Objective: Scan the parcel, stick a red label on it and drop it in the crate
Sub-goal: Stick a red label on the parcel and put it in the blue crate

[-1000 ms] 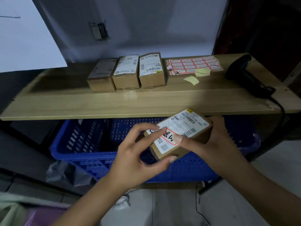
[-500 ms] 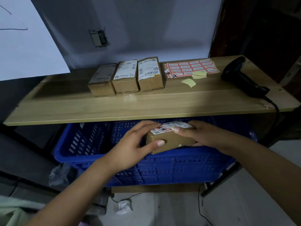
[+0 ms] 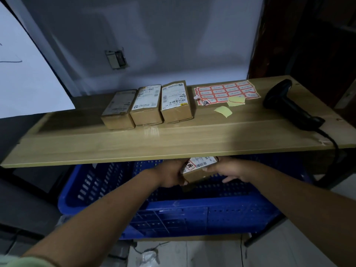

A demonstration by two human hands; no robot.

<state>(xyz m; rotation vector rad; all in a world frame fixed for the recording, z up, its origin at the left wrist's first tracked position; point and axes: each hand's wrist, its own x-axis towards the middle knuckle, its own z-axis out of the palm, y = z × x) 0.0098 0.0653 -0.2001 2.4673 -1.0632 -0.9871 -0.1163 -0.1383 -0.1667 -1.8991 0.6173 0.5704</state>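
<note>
A small brown parcel (image 3: 198,169) with a white shipping label and a red-edged label on top is held just under the wooden table's front edge, above the inside of the blue crate (image 3: 192,211). My left hand (image 3: 169,176) grips its left end and my right hand (image 3: 229,170) grips its right end. The parcel's far end is hidden by the table. On the table lie the sheet of red labels (image 3: 226,91) and the black scanner (image 3: 289,106).
Three more brown parcels (image 3: 148,105) stand side by side on the wooden table (image 3: 173,141). Yellow backing scraps (image 3: 223,111) lie near the label sheet. The scanner's cable (image 3: 335,149) drops over the right edge. Crumpled plastic lies on the floor.
Both hands have carried the labelled parcel forward and down, from in front of the crate to over its inside, under the table's edge. The view has tilted down and moved closer.
</note>
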